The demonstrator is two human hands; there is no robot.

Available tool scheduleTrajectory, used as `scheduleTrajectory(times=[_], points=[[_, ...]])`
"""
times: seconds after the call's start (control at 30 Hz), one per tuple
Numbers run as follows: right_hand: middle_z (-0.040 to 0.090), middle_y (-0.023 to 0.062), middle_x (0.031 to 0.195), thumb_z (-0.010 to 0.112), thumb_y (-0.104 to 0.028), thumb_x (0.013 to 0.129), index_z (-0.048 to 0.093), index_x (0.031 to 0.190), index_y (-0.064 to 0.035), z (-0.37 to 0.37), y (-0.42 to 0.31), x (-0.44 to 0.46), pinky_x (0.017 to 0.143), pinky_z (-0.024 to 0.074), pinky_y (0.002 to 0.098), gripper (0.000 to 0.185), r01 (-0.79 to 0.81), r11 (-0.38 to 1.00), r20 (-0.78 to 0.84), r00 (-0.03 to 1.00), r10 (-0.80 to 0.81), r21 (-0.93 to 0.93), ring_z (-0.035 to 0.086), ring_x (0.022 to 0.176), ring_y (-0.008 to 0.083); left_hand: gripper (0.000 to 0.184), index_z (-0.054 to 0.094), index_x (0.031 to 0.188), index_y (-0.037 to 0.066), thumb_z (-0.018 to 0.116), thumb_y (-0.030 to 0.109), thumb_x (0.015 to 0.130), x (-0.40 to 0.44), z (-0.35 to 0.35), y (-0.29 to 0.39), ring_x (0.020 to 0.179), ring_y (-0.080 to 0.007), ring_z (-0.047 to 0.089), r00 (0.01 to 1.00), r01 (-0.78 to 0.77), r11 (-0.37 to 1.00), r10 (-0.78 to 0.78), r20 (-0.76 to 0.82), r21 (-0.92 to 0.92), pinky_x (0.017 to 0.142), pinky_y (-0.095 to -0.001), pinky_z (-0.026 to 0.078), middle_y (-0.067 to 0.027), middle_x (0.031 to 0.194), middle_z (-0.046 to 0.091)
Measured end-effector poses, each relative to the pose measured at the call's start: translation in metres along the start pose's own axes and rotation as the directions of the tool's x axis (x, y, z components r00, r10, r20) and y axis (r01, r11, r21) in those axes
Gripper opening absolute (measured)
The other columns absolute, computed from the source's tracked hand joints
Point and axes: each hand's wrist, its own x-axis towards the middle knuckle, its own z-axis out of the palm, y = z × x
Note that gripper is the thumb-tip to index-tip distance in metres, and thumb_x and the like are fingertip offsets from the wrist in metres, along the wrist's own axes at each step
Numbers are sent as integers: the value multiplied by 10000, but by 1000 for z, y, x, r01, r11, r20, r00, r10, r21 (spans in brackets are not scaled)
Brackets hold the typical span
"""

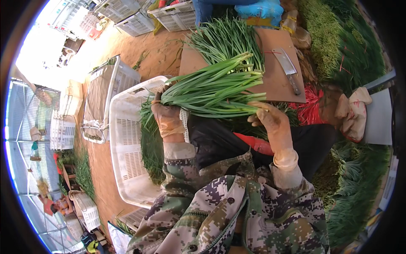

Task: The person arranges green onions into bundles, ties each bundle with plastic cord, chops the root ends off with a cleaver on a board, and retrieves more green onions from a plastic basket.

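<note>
Disappearing partly behind long leaves, the left hand [167, 116] closes around the leafy end of a green bunch [215, 91], though its exact finger placement is hard to make out. The bunch spans the space between the hands, pale stalk ends toward the right hand [272, 120]. That hand touches the nearest stalks with its fingers partly curled; whether it pinches them, I cannot tell. The left forearm points nearly straight ahead, its hand upright at the wrist; the right forearm slants inward, its hand bent toward the bunch. Under and left of the left hand, a white crate [127, 158] holds loose greens [151, 148], its near side partly covered by the left sleeve [179, 169]. Beyond the bunch, a leafy pile [226, 40] hides much of a brown board [275, 38]. A knife [286, 65] lies on the board, ahead of the right hand, with red strips [309, 106] just beside the board.
</note>
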Motion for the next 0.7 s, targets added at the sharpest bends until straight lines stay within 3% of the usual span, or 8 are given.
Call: scheduleTrajectory(times=[0.07, 0.1, 0.17, 0.3, 0.33, 0.37, 0.43, 0.7], points=[[710, 67, 945, 680, -133, 937, 665, 1121, 58, 0, 0, 10, 746, 521, 260, 265, -303, 952, 59, 950, 305, -45, 644, 817, 117, 351, 596, 1152, -58, 387, 193, 1025, 3, 1, 0, 1016, -311, 654, 994, 102, 968, -106, -5, -228, 950, -455, 529, -194, 1110, 668], [710, 67, 945, 680, -133, 937, 665, 1121, 58, -2, -3, 13, 746, 521, 260, 265, -305, 951, 61, 949, 308, -49, 644, 817, 117, 351, 596, 1152, -58, 387, 193, 1025, 1, 8, -1, 1016, -311, 654, 995, 99, 968, -104, -9, -232, 950, -455, 529, -194, 1110, 668], [692, 70, 864, 702, -135, 913, 696, 1084, 34, -8, -12, 13, 756, 511, 270, 241, -70, 873, 263, 939, 221, -483, 641, 810, 137, 281, 596, 1077, -48, 391, 140, 1036, -9, 26, -4, 890, -213, 672, 992, -26, 999, 22, -124, -30, 825, -348, 588, -124, 1000, 675], [717, 169, 1044, 696, -143, 882, 701, 1066, 8, 1, -2, 8, 861, 524, 328, 238, 23, 793, 337, 912, 233, -609, 694, 951, 256, 280, 584, 1055, -52, 388, 148, 1046, -13, 30, -12, 873, -195, 648, 990, -112, 991, 118, -74, 74, 843, -323, 566, -111, 986, 660], [710, 173, 1052, 702, -136, 861, 700, 1073, -4, 4, -2, 10, 893, 514, 346, 250, 3, 789, 334, 907, 256, -614, 683, 992, 292, 229, 580, 1067, -69, 437, 103, 1018, -10, 21, -14, 955, -249, 657, 964, -266, 912, 247, 102, 311, 922, -374, 556, -172, 1035, 666], [710, 173, 1052, 702, -136, 861, 700, 1073, -4, 8, -3, 11, 893, 514, 346, 250, 5, 790, 337, 906, 257, -614, 683, 992, 292, 229, 580, 1067, -69, 437, 103, 1018, -8, 13, -11, 955, -249, 657, 963, -269, 911, 250, 100, 312, 922, -374, 556, -172, 1035, 666], [714, 174, 1042, 699, -131, 865, 699, 1064, 8, 17, -8, 14, 890, 516, 341, 242, 23, 767, 310, 922, 231, -641, 687, 985, 275, 223, 586, 1049, -62, 455, 114, 1011, -9, 19, -6, 937, -249, 656, 999, 22, 986, -14, 46, -163, 911, -373, 558, -157, 1016, 669], [705, 85, 905, 697, -194, 924, 686, 1028, 60, 41, 19, 41, 765, 511, 286, 274, -206, 895, 194, 933, 301, -397, 623, 781, 140, 207, 588, 971, -8, 476, 162, 1006, -25, 65, -12, 845, -225, 637, 988, -9, 985, -19, -153, -175, 830, -354, 546, -104, 913, 653]])
